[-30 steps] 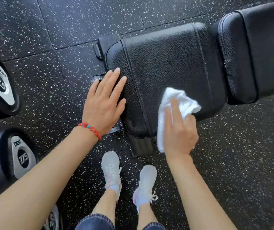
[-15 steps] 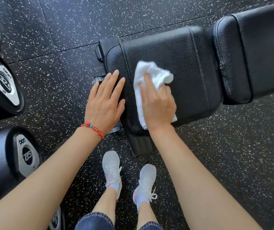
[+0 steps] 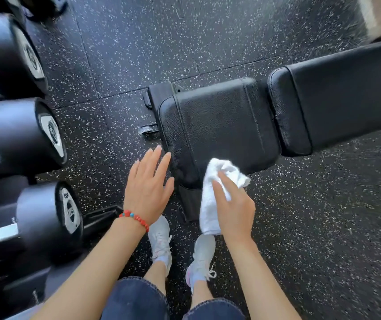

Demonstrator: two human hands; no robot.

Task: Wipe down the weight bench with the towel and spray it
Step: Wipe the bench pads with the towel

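Observation:
The black weight bench's seat pad [image 3: 219,125] lies in the middle of the head view, with its long back pad [image 3: 346,98] running off to the right. My right hand [image 3: 233,204] grips a crumpled white towel [image 3: 212,195] at the near edge of the seat pad; the towel's top touches the pad and its tail hangs over the bench frame. My left hand [image 3: 149,183], with a red bead bracelet, is flat with fingers spread beside the pad's near-left corner, fingertips just at its edge. No spray bottle is in view.
A rack of black dumbbells [image 3: 28,135] stands along the left side. The floor [image 3: 323,227] is black speckled rubber. My two feet in white sneakers [image 3: 159,239] stand just below the bench's end. The bench's metal frame and handle [image 3: 149,100] stick out at its left end.
My right hand has pulled the towel back from the middle-left of the seat pad to its near edge. My left hand has slid off the pad's corner toward me. The view has pulled back.

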